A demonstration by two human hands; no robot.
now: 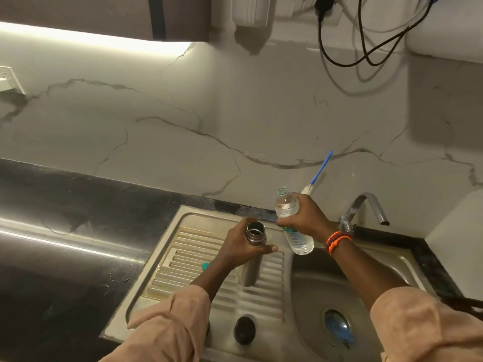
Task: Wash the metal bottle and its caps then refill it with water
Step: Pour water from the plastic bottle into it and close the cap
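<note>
While left hand [241, 248] wraps fingers round neck of metal bottle [252, 253], bottle stands upright on ribbed steel drainboard [188, 259], mouth uncapped; right hand [307, 214] grips clear plastic water bottle [292, 223], tilted, open neck just above metal mouth; metal body dull grey cylinder, threaded rim; dark round cap [244, 330] on drainboard near front edge; basin [308, 288] at right

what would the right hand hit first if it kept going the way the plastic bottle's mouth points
Nothing close: the right hand tilts the plastic bottle up and left, toward the marble wall. The metal bottle sits lower, seemingly off that line; depth unclear.
</note>
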